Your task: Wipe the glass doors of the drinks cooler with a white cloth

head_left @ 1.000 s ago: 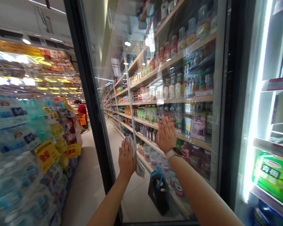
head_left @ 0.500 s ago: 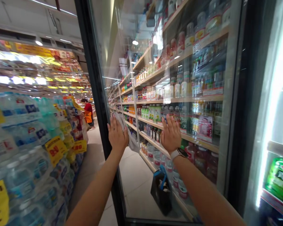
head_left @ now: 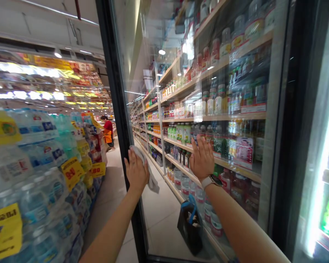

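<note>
My left hand (head_left: 137, 171) lies flat over a grey cloth (head_left: 152, 181), pressing it to the glass door (head_left: 164, 223) beside its black left frame. Part of the cloth hangs out to the right of the fingers. Farther right, my right hand (head_left: 202, 159) rests on the same pane with fingers stretched out and nothing in it. A watch with a pale band (head_left: 208, 181) is on the right wrist. The door stands open, and shelves of bottled drinks (head_left: 183, 133) show through the glass.
A black bag with blue handles (head_left: 190, 226) is on the floor behind the glass. Stacked packs of water bottles (head_left: 41, 197) with yellow price signs (head_left: 72, 172) line the left. A person in red and orange (head_left: 108, 133) is down the aisle. A lit cooler edge (head_left: 322, 157) stands at right.
My left hand has slid down the glass with the cloth, close along the door frame. The right hand stays at about the same spot on the pane. The view has shifted slightly left.
</note>
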`<action>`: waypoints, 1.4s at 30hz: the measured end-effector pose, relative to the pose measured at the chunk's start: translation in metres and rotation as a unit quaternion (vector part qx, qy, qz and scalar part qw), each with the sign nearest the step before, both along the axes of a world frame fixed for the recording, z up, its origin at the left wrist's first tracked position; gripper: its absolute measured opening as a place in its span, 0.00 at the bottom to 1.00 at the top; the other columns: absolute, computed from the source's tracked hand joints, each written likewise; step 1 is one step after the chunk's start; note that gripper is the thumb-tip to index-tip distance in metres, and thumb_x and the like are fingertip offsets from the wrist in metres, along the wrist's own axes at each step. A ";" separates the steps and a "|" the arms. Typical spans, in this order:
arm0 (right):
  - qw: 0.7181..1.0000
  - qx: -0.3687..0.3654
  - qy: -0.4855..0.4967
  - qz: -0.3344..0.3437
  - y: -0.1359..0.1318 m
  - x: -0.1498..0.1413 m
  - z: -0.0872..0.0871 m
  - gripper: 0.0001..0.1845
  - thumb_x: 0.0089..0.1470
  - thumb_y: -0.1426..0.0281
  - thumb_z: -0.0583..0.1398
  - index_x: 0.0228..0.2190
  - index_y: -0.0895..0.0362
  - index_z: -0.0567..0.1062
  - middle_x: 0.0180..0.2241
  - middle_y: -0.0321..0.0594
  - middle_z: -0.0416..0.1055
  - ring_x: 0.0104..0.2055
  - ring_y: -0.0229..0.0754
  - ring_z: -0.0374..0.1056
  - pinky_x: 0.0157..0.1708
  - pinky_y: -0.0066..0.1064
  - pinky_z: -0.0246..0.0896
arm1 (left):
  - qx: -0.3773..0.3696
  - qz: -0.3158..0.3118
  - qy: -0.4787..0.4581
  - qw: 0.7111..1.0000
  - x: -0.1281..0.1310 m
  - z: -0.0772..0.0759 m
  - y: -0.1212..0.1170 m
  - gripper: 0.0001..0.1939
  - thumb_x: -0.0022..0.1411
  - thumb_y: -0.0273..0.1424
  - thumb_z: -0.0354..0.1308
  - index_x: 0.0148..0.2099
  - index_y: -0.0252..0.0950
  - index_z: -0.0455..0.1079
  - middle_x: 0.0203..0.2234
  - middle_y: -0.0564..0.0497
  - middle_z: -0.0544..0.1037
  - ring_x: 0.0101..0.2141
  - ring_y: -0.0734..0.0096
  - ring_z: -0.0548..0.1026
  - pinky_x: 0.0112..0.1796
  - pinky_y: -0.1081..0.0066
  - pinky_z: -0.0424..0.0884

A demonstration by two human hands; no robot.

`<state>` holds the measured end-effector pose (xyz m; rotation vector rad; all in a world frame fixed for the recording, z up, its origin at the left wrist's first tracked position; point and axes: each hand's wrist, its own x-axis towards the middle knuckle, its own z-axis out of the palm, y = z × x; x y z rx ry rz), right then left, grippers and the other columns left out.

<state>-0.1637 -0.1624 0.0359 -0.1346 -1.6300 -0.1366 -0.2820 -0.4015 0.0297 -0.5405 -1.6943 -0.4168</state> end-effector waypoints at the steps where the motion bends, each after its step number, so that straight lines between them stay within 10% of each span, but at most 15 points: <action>1: 1.000 0.002 0.002 -0.001 0.000 0.000 0.000 0.34 0.58 0.73 0.51 0.65 0.58 0.56 0.67 0.49 0.55 0.71 0.49 0.44 0.66 0.49 0.44 | 0.002 -0.003 0.000 1.000 -0.001 0.019 0.002 0.30 0.69 0.33 0.43 0.68 0.23 0.51 0.66 0.28 0.53 0.67 0.49 0.51 0.64 0.42 0.49; 4: 1.000 0.006 0.008 -0.006 0.000 -0.001 0.000 0.34 0.58 0.73 0.51 0.65 0.59 0.56 0.66 0.49 0.56 0.71 0.49 0.45 0.66 0.48 0.45 | 0.009 -0.008 0.015 1.000 -0.004 0.061 0.007 0.30 0.70 0.34 0.41 0.68 0.21 0.52 0.66 0.28 0.53 0.68 0.49 0.50 0.64 0.42 0.47; 7: 1.000 0.005 0.004 -0.005 0.001 -0.002 0.000 0.35 0.58 0.73 0.52 0.66 0.58 0.54 0.67 0.48 0.55 0.70 0.49 0.45 0.66 0.48 0.45 | 0.015 -0.004 0.034 0.999 -0.005 0.061 0.008 0.30 0.70 0.34 0.41 0.68 0.22 0.51 0.66 0.28 0.55 0.67 0.49 0.52 0.64 0.43 0.49; 14: 1.000 -0.003 0.000 0.003 0.000 0.000 0.000 0.36 0.57 0.74 0.52 0.66 0.57 0.54 0.67 0.47 0.54 0.70 0.50 0.47 0.66 0.49 0.45 | -0.045 0.029 0.062 0.997 -0.001 -0.058 -0.009 0.31 0.68 0.31 0.46 0.68 0.20 0.49 0.63 0.22 0.58 0.66 0.45 0.55 0.60 0.45 0.60; 17: 1.000 -0.004 0.001 0.003 0.000 0.001 0.001 0.36 0.57 0.74 0.51 0.66 0.57 0.54 0.67 0.47 0.54 0.70 0.50 0.46 0.66 0.49 0.45 | -0.061 0.020 0.055 0.996 0.001 -0.078 -0.012 0.29 0.67 0.30 0.48 0.66 0.19 0.53 0.64 0.22 0.57 0.66 0.43 0.53 0.59 0.46 0.63; 20: 1.000 -0.006 -0.005 0.003 0.000 0.002 0.001 0.37 0.57 0.74 0.51 0.67 0.57 0.53 0.67 0.47 0.53 0.70 0.49 0.45 0.67 0.49 0.44 | -0.061 -0.011 0.059 0.996 0.003 -0.046 0.003 0.26 0.66 0.29 0.48 0.64 0.21 0.57 0.65 0.25 0.55 0.67 0.45 0.50 0.61 0.46 0.60; 26: 1.000 -0.005 -0.017 -0.008 -0.001 0.002 0.002 0.35 0.57 0.74 0.52 0.65 0.60 0.56 0.68 0.50 0.53 0.71 0.50 0.43 0.67 0.49 0.43 | -0.091 -0.120 0.097 0.984 0.020 0.079 0.075 0.29 0.67 0.29 0.46 0.68 0.25 0.51 0.68 0.32 0.52 0.69 0.54 0.43 0.65 0.49 0.50; 29: 1.000 -0.007 -0.021 -0.006 -0.001 0.002 0.002 0.35 0.57 0.74 0.52 0.65 0.60 0.56 0.68 0.50 0.52 0.71 0.50 0.43 0.67 0.50 0.43 | -0.081 -0.154 0.100 0.980 0.033 0.102 0.102 0.30 0.68 0.29 0.44 0.70 0.27 0.47 0.68 0.35 0.51 0.69 0.56 0.43 0.66 0.49 0.48; 32: 1.000 -0.010 -0.023 -0.005 -0.001 0.001 0.002 0.35 0.56 0.74 0.53 0.65 0.60 0.58 0.68 0.50 0.53 0.71 0.50 0.43 0.67 0.50 0.44 | -0.105 -0.161 0.100 0.976 0.040 0.078 0.107 0.31 0.68 0.28 0.45 0.71 0.28 0.45 0.68 0.35 0.53 0.69 0.56 0.44 0.65 0.50 0.51; 38: 1.000 -0.010 -0.015 -0.012 0.001 0.001 0.002 0.34 0.56 0.73 0.52 0.65 0.58 0.58 0.67 0.48 0.55 0.71 0.50 0.44 0.66 0.49 0.44 | -0.249 -0.161 0.141 0.944 0.042 -0.033 0.083 0.32 0.65 0.26 0.46 0.71 0.30 0.47 0.64 0.39 0.63 0.68 0.59 0.51 0.63 0.59 0.57; 42: 1.000 0.001 -0.007 -0.017 0.003 0.001 0.003 0.35 0.55 0.73 0.52 0.65 0.59 0.58 0.66 0.48 0.56 0.70 0.49 0.45 0.67 0.48 0.43 | -0.286 -0.169 0.141 0.933 0.041 -0.040 0.077 0.30 0.66 0.26 0.45 0.70 0.33 0.52 0.63 0.42 0.66 0.67 0.62 0.53 0.65 0.61 0.50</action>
